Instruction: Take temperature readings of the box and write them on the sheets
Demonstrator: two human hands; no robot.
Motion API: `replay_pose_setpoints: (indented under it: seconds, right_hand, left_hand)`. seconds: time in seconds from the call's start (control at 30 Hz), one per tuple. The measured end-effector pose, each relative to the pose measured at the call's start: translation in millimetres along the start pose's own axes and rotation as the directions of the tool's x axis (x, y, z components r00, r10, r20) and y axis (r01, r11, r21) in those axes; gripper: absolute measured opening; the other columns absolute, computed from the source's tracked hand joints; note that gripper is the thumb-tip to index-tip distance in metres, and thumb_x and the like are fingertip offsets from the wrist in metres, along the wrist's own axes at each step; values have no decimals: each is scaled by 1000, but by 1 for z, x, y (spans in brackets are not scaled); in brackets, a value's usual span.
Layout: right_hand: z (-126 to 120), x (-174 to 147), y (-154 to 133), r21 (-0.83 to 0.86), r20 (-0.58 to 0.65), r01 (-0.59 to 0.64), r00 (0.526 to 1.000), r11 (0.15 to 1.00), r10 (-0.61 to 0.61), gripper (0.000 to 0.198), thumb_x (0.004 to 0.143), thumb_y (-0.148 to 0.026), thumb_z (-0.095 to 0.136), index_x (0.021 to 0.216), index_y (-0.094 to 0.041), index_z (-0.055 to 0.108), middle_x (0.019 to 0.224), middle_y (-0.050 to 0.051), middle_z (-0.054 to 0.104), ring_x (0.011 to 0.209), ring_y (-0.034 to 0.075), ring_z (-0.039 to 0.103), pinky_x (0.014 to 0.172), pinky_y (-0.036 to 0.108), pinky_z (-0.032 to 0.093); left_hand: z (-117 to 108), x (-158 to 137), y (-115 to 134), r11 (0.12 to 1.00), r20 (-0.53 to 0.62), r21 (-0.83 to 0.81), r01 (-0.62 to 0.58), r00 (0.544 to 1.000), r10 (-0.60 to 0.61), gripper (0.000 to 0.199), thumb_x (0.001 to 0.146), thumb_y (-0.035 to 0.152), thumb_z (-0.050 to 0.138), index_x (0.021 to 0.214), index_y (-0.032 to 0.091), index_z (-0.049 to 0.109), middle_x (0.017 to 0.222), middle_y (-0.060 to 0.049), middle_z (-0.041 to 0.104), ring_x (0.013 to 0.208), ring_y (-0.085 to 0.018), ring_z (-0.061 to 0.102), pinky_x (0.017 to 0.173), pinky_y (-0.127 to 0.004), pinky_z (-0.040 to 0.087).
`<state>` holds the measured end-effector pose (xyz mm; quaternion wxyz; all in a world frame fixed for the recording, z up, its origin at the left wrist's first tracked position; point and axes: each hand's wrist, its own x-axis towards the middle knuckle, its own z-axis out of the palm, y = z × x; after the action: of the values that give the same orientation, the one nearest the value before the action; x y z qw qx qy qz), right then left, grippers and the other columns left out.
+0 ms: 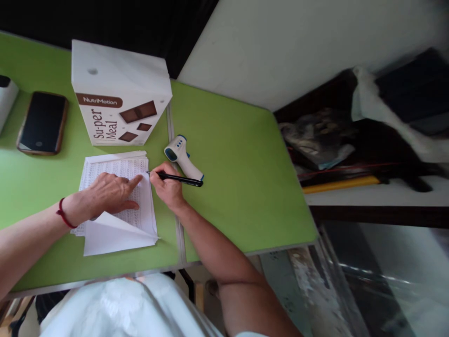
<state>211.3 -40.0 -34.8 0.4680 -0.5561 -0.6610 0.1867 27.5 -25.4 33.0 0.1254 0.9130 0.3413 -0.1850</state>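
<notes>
Gripping a pen [182, 179] in the right hand [169, 188] at the edge of the paper [141, 216] on the table [238, 187], resting the empty, spread left hand [111, 193] over rows [115, 167] already written, with the right margin [145, 199] seemingly left unfilled.

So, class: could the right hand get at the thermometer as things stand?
Probably yes: the thermometer lies close by the right hand, nothing standing between, though the pen it holds may hinder grasping.
</notes>
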Motion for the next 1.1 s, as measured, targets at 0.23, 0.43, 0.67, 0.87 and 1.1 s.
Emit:
replay_pose_setpoints:
  seconds: [0.23, 0.43, 0.67, 0.87, 1.1]
  right_hand:
    - [0, -1, 1, 1, -13, 21, 1000, 1000, -21, 14, 80, -25, 52, 67, -23, 46, 56, -5, 51, 52, 11, 48, 51, 24, 42]
    - [1, -1, 1, 47, -49, 47, 998, 998, -44, 14, 82, -27, 52, 69, -23, 49, 58, -5, 52, 53, 11, 49, 52, 24, 42]
    - [1, 0, 1, 55, -41, 62, 997, 997, -60, 14, 81, -23, 53, 68, -23, 50, 58, -5, 54, 53, 10, 50, 53, 23, 41]
    - [1, -1, 1, 19, -13, 19, 1000, 1000, -19, 13, 81, -25, 53, 68, -22, 50, 60, -5, 54, 55, 10, 50, 56, 23, 42]
    - [2, -1, 1, 28, 2, -21, 1000, 999, 21, 13, 81, -28, 51, 69, -22, 49, 60, -5, 54, 56, 10, 50, 56, 24, 42]
  left_hand:
    - [2, -2, -1, 999, -61, 15, -34, 998, 35, 72, 95, 52, 48, 148, 10, 26, 96, -15, 71, 80, -29, 68, 56, -32, 38]
    - [-1, -1, 0, 1000, -40, 15, -25, 999, 25, 73, 94, 52, 48, 149, 10, 26, 97, -14, 71, 80, -30, 68, 55, -33, 37]
    - [2, -2, 0, 999, -61, 17, -31, 998, 32, 72, 94, 53, 48, 148, 10, 27, 98, -15, 71, 80, -31, 68, 56, -33, 39]
    - [1, 0, 0, 1000, -33, 9, -15, 999, 15, 68, 93, 53, 50, 145, 14, 31, 100, -13, 71, 83, -32, 68, 59, -33, 41]
    - [4, 0, 0, 1000, -68, 17, -22, 997, 23, 74, 93, 54, 49, 149, 12, 27, 98, -15, 71, 82, -33, 68, 58, -34, 41]
